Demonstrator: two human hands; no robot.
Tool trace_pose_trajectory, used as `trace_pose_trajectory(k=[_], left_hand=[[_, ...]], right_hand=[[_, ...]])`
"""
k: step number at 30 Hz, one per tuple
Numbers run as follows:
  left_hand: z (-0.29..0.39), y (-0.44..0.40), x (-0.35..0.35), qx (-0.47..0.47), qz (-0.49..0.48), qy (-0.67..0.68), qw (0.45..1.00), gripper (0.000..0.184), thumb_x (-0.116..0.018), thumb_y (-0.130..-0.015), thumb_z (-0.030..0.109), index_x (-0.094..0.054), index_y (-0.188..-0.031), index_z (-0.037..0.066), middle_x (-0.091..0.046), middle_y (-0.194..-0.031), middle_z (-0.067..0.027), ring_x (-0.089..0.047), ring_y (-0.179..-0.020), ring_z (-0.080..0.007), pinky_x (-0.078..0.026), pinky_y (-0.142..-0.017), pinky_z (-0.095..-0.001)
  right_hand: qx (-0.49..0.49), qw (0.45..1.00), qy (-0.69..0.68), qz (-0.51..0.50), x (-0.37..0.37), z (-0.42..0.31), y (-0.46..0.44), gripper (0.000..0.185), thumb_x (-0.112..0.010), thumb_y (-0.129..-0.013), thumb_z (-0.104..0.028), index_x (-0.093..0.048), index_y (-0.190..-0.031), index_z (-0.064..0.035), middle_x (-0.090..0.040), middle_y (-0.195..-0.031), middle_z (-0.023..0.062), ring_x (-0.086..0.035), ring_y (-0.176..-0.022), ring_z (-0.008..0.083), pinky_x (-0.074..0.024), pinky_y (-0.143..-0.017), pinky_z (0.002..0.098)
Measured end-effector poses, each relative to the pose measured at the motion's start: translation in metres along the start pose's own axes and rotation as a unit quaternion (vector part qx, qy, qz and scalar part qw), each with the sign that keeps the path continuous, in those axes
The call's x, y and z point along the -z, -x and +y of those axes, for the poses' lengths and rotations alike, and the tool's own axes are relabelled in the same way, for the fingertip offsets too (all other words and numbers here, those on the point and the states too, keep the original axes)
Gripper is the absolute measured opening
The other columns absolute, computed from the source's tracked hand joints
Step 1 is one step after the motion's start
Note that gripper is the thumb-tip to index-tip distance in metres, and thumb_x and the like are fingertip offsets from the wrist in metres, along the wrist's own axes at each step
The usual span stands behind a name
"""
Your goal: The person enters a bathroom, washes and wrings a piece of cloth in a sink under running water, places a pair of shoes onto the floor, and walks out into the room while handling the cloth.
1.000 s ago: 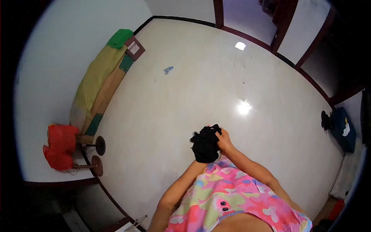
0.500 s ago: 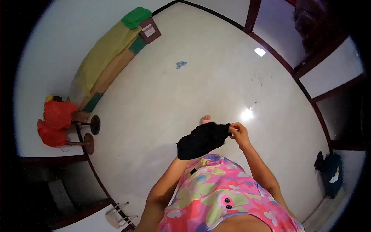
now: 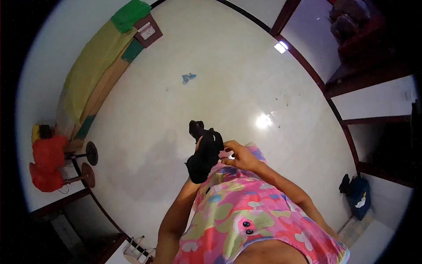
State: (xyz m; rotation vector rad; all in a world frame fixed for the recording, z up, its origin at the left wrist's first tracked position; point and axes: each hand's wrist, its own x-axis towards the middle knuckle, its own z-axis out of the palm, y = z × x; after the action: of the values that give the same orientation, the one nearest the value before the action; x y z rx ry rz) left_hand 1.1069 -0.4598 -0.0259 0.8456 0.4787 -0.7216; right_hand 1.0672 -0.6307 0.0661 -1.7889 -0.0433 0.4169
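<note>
A bunched black cloth [image 3: 205,154] hangs in front of my body, over the pink patterned garment that I wear. My left hand [image 3: 199,144] is mostly hidden behind the cloth and holds it, with a little of a finger showing at its left edge. Just right of the cloth is my right hand [image 3: 237,156], its thumb and fingers apart, with nothing visible between them. Its fingertips are close to the cloth's right edge.
Long boxes under a yellow-green cover [image 3: 90,66] line the left wall, beside a brown box [image 3: 148,31]. Red-covered fans [image 3: 48,163] stand lower left. A small blue item [image 3: 188,78] lies on the floor [image 3: 220,57]. A dark blue bag [image 3: 359,198] is at the right.
The black cloth has gone from stretched out sideways to bunched and more upright, farther left. My right hand has let go of its end and opened. The camera view has shifted.
</note>
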Motion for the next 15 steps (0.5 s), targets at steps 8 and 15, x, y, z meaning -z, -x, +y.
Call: trace_pose_trajectory(k=[8, 15], left_hand=[[0.070, -0.006, -0.086, -0.281, -0.093, -0.377, 0.878, 0.040, -0.033, -0.085, 0.016, -0.020, -0.120, 0.003, -0.036, -0.115, -0.0100, -0.039, -0.101, -0.0193, -0.032, -0.087, -0.0308], [0.120, -0.053, -0.147, -0.344, -0.001, -0.729, 0.592, 0.026, -0.038, -0.080, 0.023, -0.048, -0.095, 0.004, -0.052, -0.094, -0.0089, -0.050, -0.083, -0.0164, -0.032, -0.082, -0.0315]], right_hand=[[0.150, 0.987, 0.030, -0.045, 0.038, 0.022, -0.076, 0.023, -0.057, -0.067, -0.017, -0.050, -0.083, -0.0024, -0.048, -0.079, 0.0133, -0.047, -0.076, 0.0253, -0.0381, -0.065, 0.0319], [-0.010, 0.951, -0.296, -0.086, 0.127, 0.020, -0.144, 0.012, -0.047, -0.073, -0.006, -0.042, -0.063, -0.0061, -0.034, -0.061, -0.0050, -0.034, -0.060, 0.0037, -0.0291, -0.052, 0.0206]])
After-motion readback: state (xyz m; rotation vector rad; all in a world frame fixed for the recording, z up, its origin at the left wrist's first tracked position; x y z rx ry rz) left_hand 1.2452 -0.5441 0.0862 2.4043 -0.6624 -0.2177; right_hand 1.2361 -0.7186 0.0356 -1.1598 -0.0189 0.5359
